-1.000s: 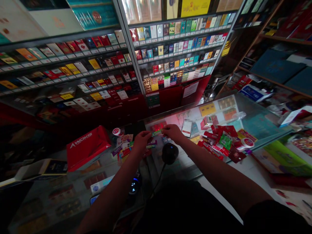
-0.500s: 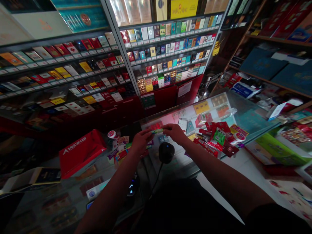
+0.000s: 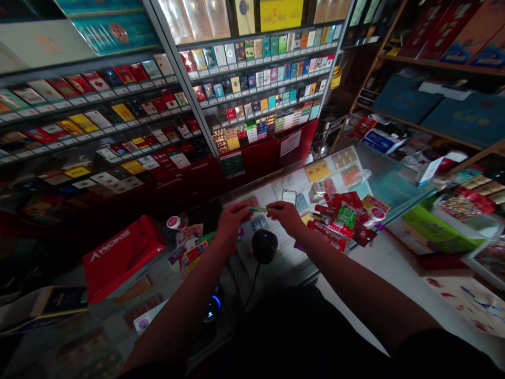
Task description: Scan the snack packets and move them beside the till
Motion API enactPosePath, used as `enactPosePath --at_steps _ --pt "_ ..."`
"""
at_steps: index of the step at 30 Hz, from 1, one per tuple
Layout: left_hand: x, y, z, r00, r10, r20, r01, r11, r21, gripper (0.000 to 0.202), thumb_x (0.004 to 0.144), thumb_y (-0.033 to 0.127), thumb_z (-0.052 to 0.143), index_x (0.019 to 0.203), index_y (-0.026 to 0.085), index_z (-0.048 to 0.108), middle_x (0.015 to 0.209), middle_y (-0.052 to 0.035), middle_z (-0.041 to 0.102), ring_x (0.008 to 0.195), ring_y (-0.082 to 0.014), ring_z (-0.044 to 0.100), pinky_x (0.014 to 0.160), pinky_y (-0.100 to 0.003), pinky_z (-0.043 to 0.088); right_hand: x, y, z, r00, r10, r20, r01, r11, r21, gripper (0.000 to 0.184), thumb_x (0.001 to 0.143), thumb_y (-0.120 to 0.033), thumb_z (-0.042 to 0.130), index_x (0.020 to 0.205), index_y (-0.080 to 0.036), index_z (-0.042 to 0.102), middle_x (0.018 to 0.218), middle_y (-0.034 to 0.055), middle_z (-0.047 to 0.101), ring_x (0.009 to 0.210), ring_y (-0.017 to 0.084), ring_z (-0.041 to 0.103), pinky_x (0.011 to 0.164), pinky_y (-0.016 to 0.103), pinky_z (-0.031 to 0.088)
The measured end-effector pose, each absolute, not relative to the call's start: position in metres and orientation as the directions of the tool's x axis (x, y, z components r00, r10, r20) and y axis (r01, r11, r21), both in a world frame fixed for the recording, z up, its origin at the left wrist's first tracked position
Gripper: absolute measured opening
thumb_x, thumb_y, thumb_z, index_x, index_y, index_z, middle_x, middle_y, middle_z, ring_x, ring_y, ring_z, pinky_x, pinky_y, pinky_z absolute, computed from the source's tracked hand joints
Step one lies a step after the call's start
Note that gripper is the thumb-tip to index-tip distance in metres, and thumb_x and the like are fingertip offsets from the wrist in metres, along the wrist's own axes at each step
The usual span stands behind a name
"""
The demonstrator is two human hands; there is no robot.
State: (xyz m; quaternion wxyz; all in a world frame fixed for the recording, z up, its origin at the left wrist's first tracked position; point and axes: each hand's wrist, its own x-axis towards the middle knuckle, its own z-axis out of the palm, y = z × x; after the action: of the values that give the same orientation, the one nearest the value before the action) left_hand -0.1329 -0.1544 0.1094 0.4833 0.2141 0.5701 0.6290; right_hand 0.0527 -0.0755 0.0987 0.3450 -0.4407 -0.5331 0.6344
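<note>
Between my two hands, above the glass counter, is a small slim green-and-yellow packet [image 3: 258, 209]. My left hand [image 3: 232, 221] pinches its left end, and my right hand [image 3: 286, 215] pinches the right end. Just below the packet stands a black rounded device [image 3: 264, 246] on a cable. Beyond my right hand lies a phone [image 3: 289, 197] with a lit white screen. A pile of red packets [image 3: 327, 234] with a green packet [image 3: 346, 215] on it sits to the right. Left of my left hand is a smaller heap of colourful sticks and packets [image 3: 193, 251].
A red box [image 3: 124, 258] stands on the counter's left part, near a round white-and-red tub [image 3: 173, 222]. Another tub [image 3: 376, 213] is by the right pile. Shelves of cigarette packs [image 3: 260, 79] line the far side. A green carton [image 3: 445, 234] stands at right.
The whole view has shifted slightly, with the shelves moving left in the picture. The packet now appears thinner, turned more edge-on, and both hands still hold its ends.
</note>
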Motion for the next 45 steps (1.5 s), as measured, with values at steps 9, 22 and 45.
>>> enactPosePath --at_steps 9,22,45 --pt "-0.118 -0.139 0.107 -0.405 0.867 -0.289 -0.231 0.208 0.95 0.05 0.057 0.05 0.094 0.089 0.016 0.075 0.083 -0.0083 0.078 0.073 -0.0202 0.074 0.068 -0.03 0.054 0.077 -0.073 0.088 -0.292 0.924 -0.245 -0.051 -0.271 -0.961 0.03 0.065 -0.036 0.083 0.085 -0.015 0.075 0.071 0.0047 0.074 0.068 0.018 0.072 0.062 0.027 0.052" --pt "-0.11 -0.131 0.089 -0.359 0.902 -0.239 -0.052 0.236 0.97 0.031 0.068 0.044 0.086 0.078 0.016 0.076 0.071 -0.0056 0.073 0.065 -0.0169 0.064 0.064 -0.029 0.046 0.089 -0.085 0.078 -0.189 0.937 -0.295 0.041 -0.293 -0.955 0.026 0.066 -0.037 0.079 0.077 -0.014 0.075 0.07 0.0061 0.074 0.065 0.017 0.066 0.062 0.028 0.048" --pt "-0.117 -0.126 0.057 -0.313 0.894 -0.319 0.023 0.343 0.939 0.024 0.06 0.024 0.09 0.08 0.018 0.079 0.069 -0.0045 0.071 0.067 -0.0176 0.06 0.076 -0.033 0.048 0.092 -0.095 0.022 -0.119 0.954 -0.275 0.265 -0.237 -0.935 0.034 0.064 -0.038 0.08 0.091 -0.017 0.079 0.085 0.0043 0.078 0.079 0.02 0.069 0.072 0.03 0.052"
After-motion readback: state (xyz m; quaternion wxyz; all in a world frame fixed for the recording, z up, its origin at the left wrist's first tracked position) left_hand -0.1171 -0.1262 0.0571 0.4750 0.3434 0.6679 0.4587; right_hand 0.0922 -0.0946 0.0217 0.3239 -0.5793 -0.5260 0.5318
